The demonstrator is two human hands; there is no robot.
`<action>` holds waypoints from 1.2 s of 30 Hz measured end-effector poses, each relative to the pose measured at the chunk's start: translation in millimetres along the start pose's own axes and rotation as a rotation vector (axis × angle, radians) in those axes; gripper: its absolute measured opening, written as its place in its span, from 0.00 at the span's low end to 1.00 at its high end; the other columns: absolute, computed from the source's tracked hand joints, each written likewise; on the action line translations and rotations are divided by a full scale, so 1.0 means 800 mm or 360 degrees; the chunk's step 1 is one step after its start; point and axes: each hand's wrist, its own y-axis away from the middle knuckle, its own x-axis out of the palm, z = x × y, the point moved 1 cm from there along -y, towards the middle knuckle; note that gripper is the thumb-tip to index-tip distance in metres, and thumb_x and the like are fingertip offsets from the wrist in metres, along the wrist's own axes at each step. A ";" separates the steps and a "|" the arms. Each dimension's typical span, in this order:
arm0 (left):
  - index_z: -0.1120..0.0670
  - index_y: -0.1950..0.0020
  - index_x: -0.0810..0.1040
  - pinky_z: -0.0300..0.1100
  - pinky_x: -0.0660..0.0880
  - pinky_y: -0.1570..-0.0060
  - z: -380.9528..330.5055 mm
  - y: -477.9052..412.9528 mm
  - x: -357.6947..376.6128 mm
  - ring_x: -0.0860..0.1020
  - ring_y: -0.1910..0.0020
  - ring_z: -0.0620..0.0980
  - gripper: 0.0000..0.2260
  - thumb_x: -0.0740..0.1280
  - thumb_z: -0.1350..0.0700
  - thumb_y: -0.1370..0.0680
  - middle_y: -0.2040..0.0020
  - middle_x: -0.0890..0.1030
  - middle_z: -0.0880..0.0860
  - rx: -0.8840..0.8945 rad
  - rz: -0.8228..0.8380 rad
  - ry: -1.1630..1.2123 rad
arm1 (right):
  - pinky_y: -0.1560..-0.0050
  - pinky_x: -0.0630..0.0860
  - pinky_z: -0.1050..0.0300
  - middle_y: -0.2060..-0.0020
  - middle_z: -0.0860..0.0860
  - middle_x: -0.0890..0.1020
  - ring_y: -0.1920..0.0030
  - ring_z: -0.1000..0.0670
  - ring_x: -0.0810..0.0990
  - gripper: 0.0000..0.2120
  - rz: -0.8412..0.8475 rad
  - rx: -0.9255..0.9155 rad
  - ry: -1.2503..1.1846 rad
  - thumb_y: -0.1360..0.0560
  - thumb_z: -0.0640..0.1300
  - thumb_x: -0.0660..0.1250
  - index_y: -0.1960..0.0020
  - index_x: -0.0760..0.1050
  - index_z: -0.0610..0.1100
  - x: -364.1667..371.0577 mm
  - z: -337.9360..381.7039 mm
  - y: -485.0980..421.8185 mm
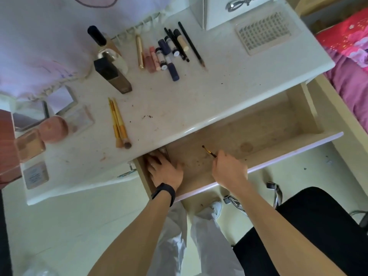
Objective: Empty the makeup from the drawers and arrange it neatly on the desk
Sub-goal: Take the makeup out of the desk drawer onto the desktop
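The drawer (258,154) is pulled out under the white desk (179,100). My right hand (229,170) grips a thin gold-and-black brush (208,151) above the drawer floor. At the drawer's left corner, my left hand (165,170) reaches under the desk edge onto a small item I cannot make out. On the desk lie gold brushes (119,124), a row of tubes and pencils (171,50), two bottles (111,64) and pink compacts (53,128).
A lash tray (264,32) and a white box (229,10) stand at the back right. A lilac cloth (39,46) hangs over the desk's left. A black chair (318,226) is at my right, a bed (350,62) beyond it.
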 end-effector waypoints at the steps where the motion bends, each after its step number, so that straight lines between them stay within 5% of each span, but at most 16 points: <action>1: 0.56 0.20 0.48 0.58 0.61 0.27 0.003 0.001 0.002 0.57 0.25 0.66 0.39 0.65 0.42 0.22 0.21 0.52 0.64 0.0041 -0.0067 -0.0072 | 0.59 0.75 0.52 0.56 0.48 0.78 0.60 0.44 0.80 0.09 0.0012 0.0026 0.0035 0.16 0.46 0.51 0.44 0.68 0.43 0.001 0.000 -0.001; 4: 0.53 0.27 0.63 0.57 0.69 0.34 0.007 0.001 0.008 0.65 0.30 0.66 0.28 0.65 0.41 0.21 0.26 0.62 0.63 0.0109 -0.0125 -0.0167 | 0.61 0.70 0.53 0.56 0.49 0.78 0.61 0.44 0.77 0.10 0.0027 0.0059 0.0103 0.16 0.46 0.51 0.42 0.68 0.43 0.002 0.000 -0.003; 14: 0.55 0.30 0.62 0.54 0.72 0.40 0.013 0.001 -0.018 0.66 0.32 0.64 0.33 0.70 0.41 0.27 0.33 0.67 0.61 0.0286 0.0120 0.0039 | 0.62 0.73 0.54 0.63 0.54 0.77 0.65 0.50 0.78 0.10 -0.0006 0.0052 0.0042 0.16 0.49 0.49 0.44 0.68 0.48 0.003 -0.001 -0.002; 18: 0.49 0.32 0.63 0.51 0.74 0.42 0.030 0.023 -0.044 0.70 0.40 0.57 0.34 0.70 0.41 0.34 0.40 0.70 0.55 0.0411 0.0257 0.0246 | 0.66 0.70 0.55 0.64 0.53 0.78 0.66 0.51 0.76 0.11 -0.0014 -0.0007 -0.0221 0.16 0.49 0.51 0.47 0.70 0.46 -0.005 -0.002 0.005; 22: 0.44 0.36 0.65 0.37 0.72 0.47 0.054 0.045 -0.086 0.73 0.46 0.46 0.30 0.70 0.43 0.35 0.44 0.71 0.48 0.0546 0.0330 0.0505 | 0.67 0.66 0.56 0.67 0.50 0.80 0.72 0.53 0.72 0.09 -0.0094 -0.0098 -0.0720 0.17 0.47 0.58 0.53 0.74 0.47 -0.022 0.017 0.031; 25: 0.41 0.40 0.66 0.31 0.71 0.54 0.073 0.052 -0.125 0.75 0.49 0.40 0.25 0.71 0.45 0.34 0.47 0.74 0.43 0.0628 0.0280 0.0659 | 0.64 0.74 0.55 0.63 0.52 0.84 0.67 0.53 0.78 0.06 -0.0174 -0.0144 -0.0955 0.18 0.46 0.62 0.50 0.77 0.52 -0.044 0.050 0.047; 30: 0.38 0.40 0.70 0.40 0.76 0.49 0.091 0.034 -0.194 0.75 0.46 0.39 0.24 0.70 0.45 0.34 0.45 0.75 0.41 0.0647 0.0076 0.0916 | 0.59 0.76 0.66 0.59 0.55 0.84 0.62 0.57 0.79 0.06 -0.0348 -0.0148 -0.1141 0.19 0.46 0.65 0.45 0.78 0.54 -0.098 0.124 0.024; 33: 0.41 0.40 0.70 0.42 0.77 0.49 0.092 0.001 -0.232 0.76 0.46 0.41 0.24 0.72 0.44 0.34 0.44 0.75 0.43 0.0569 -0.0144 0.1004 | 0.54 0.74 0.62 0.52 0.55 0.83 0.59 0.58 0.79 0.11 -0.0392 -0.0174 -0.1050 0.19 0.42 0.63 0.38 0.77 0.49 -0.129 0.172 -0.020; 36: 0.44 0.39 0.69 0.38 0.74 0.50 0.086 -0.034 -0.266 0.75 0.47 0.43 0.27 0.71 0.41 0.36 0.46 0.74 0.45 0.0516 -0.0287 0.1030 | 0.46 0.76 0.56 0.47 0.51 0.83 0.51 0.49 0.82 0.14 -0.0455 -0.0212 -0.0831 0.20 0.42 0.63 0.35 0.77 0.46 -0.151 0.219 -0.076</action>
